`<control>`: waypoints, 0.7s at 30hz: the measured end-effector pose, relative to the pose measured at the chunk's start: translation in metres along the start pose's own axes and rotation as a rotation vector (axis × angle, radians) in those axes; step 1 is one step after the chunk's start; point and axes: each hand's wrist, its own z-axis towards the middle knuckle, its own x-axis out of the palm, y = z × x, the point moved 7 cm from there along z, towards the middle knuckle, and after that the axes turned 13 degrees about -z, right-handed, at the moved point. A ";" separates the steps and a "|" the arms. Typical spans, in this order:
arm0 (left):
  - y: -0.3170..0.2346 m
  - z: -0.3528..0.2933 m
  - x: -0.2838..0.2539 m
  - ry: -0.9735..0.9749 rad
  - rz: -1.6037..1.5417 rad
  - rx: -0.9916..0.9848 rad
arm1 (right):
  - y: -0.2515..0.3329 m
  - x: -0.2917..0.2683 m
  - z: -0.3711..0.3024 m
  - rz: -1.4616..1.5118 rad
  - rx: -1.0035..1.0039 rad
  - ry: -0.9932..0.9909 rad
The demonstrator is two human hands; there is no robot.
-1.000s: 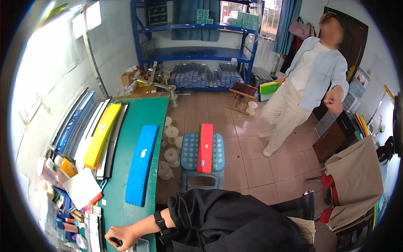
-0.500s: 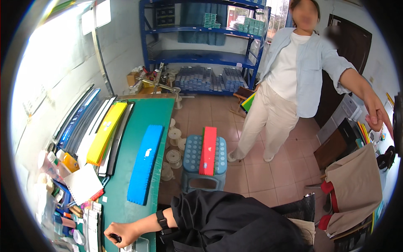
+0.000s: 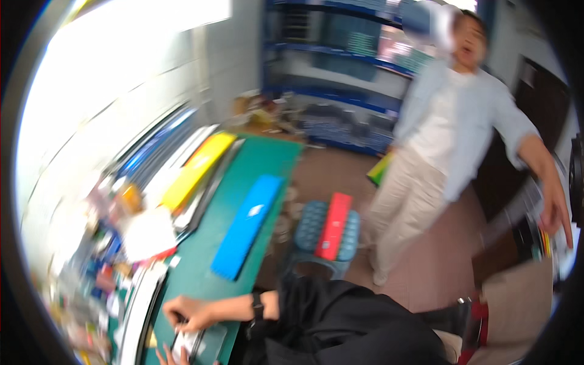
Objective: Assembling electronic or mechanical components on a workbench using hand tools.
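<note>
My right hand (image 3: 190, 313), on a black-sleeved arm with a dark wristband, is curled over the near end of the green table (image 3: 277, 146). A small dark thing shows at its fingers, too blurred to name. Just below it, at the lower edge, the spread fingers of my left hand (image 3: 172, 358) show; the rest of that hand is out of the picture. By both hands lies a clear and whitish flat item (image 3: 210, 344). Farther up the table rests a long blue strip-shaped stack (image 3: 248, 226), with a yellow one (image 3: 199, 169) beyond it to the left.
Bottles and clutter (image 3: 103, 274) crowd the left side by the wall. A blue stool (image 3: 310, 228) right of the table bears a red strip-shaped stack (image 3: 334, 225). Past it stands a person (image 3: 444, 134) with one arm pointing down. Blue shelves (image 3: 340, 91) line the back; a draped chair (image 3: 517, 304) is at right.
The view has swung, so table, stool and person appear farther right, and blur has set in. The fingers of my left hand have come into sight below my right hand.
</note>
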 end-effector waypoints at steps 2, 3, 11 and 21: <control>-0.002 -0.003 -0.006 -0.178 0.018 0.084 | -0.011 -0.001 -0.009 0.082 0.089 -0.021; 0.003 0.001 0.000 -0.136 -0.146 -0.039 | -0.005 -0.018 -0.016 0.051 -0.045 -0.090; -0.027 -0.086 -0.104 -0.145 -1.211 -0.034 | 0.033 -0.056 -0.043 -0.084 0.107 -0.235; 0.045 -0.284 -0.224 -0.281 -0.425 -0.573 | 0.013 -0.066 -0.085 0.233 0.180 -0.134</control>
